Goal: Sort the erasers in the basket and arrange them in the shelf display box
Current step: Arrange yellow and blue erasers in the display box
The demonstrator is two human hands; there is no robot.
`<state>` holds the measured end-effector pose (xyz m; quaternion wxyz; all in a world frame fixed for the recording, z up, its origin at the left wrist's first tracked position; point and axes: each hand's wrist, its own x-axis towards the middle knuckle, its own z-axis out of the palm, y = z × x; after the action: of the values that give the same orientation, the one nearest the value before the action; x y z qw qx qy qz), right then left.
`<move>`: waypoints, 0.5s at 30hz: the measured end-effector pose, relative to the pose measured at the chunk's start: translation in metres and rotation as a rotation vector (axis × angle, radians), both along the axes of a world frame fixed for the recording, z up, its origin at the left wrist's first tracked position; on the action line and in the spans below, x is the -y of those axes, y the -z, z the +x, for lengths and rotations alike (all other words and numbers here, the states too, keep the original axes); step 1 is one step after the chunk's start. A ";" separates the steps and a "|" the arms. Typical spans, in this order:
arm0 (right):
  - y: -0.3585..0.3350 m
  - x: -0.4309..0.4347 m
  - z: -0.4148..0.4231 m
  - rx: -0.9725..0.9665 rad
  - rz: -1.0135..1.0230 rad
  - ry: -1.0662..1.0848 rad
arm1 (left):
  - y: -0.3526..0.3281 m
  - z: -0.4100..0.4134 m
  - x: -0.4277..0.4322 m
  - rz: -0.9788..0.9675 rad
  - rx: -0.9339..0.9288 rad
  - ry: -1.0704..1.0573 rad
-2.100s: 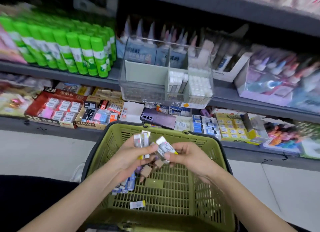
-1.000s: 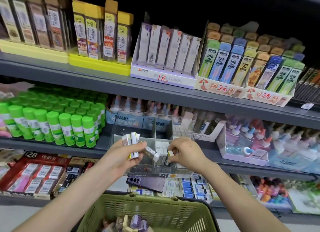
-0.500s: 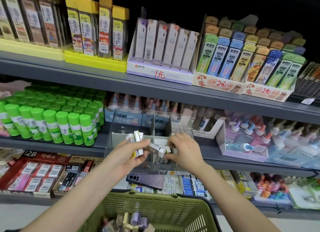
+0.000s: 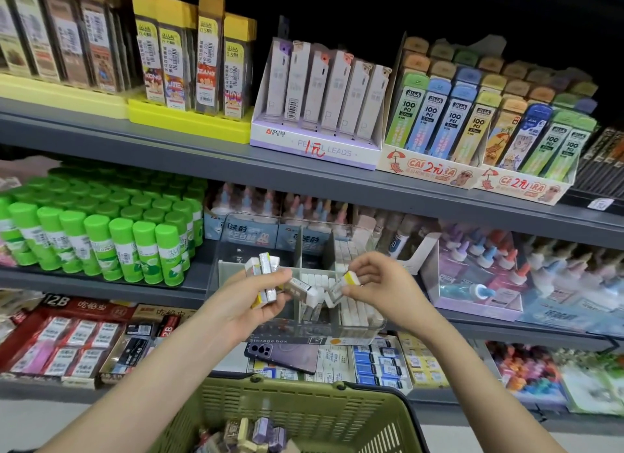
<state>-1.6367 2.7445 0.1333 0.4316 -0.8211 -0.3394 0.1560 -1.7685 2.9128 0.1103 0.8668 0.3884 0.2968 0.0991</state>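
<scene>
Both hands (image 4: 250,304) (image 4: 381,283) grip erasers (image 4: 265,277) above the display box (image 4: 337,321)

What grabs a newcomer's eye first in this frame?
Both hands at centre: the left hand grips a bunch of erasers, the right hand pinches a single eraser at the clear display box on the middle shelf. A block of green glue sticks stands left of the box; the olive basket sits at the bottom edge.

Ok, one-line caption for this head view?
Left hand holds several erasers while right hand pinches one eraser over the clear display box, green basket below.
</scene>
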 end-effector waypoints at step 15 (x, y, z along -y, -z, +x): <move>0.008 0.002 -0.035 0.006 0.121 -0.093 | -0.003 0.003 0.017 0.059 0.071 0.128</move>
<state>-1.6717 2.7426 0.1250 0.4715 -0.7775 -0.3872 0.1524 -1.7654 2.8958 0.1132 0.8696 0.4281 0.2372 0.0658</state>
